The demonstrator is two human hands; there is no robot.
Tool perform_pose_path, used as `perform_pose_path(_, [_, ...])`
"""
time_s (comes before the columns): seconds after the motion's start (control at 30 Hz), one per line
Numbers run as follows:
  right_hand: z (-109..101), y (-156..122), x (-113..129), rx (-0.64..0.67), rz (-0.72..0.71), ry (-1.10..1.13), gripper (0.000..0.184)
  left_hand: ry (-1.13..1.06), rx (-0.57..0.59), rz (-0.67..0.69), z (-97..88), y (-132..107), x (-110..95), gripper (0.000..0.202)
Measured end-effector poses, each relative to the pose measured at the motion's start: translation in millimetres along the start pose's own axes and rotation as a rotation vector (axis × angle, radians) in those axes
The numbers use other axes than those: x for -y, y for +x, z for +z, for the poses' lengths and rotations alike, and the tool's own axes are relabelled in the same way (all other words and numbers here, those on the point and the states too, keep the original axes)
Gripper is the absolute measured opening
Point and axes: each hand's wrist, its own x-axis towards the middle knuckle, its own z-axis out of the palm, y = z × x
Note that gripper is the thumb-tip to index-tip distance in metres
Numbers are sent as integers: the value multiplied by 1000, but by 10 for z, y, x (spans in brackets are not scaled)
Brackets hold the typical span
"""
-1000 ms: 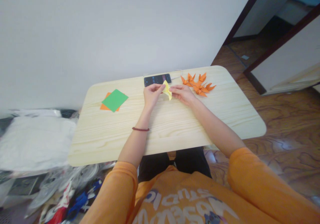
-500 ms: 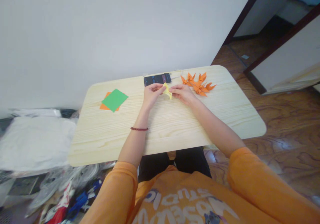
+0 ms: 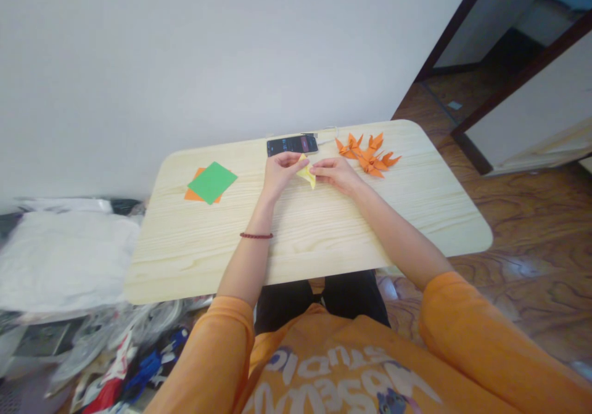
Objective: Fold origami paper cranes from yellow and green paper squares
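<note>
A small piece of folded yellow paper (image 3: 307, 174) is held above the table between both hands, one pointed end hanging downward. My left hand (image 3: 280, 171) pinches its left side between thumb and fingers. From the other side, my right hand (image 3: 337, 174) has its thumb and fingertips closed on the paper's right edge. The fingers hide part of the folds. Just beyond the left hand lies a phone (image 3: 292, 145) with a lit dark screen. Several folded orange paper cranes (image 3: 370, 155) sit in a cluster to the right of my right hand.
Green square paper (image 3: 213, 183) overlaps orange paper (image 3: 193, 196) on the left of the pale wooden table (image 3: 324, 235). A white cable (image 3: 327, 141) runs from the phone. The wall stands behind the table. Bags and clutter (image 3: 134, 358) lie on the floor at left.
The right fingers have shifted slightly left over the yellow paper, and its hanging point has turned a little. Both hands keep their hold.
</note>
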Motion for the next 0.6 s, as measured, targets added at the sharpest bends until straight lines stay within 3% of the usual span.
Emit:
perform_pose_path(0.27, [25, -19, 3, 32, 37, 33, 36, 32, -51, -19, -7, 17, 32, 23])
perform_pose_path(0.6, [-6, 11, -29, 12, 5, -26, 34, 32, -8, -12, -3, -2, 13, 22])
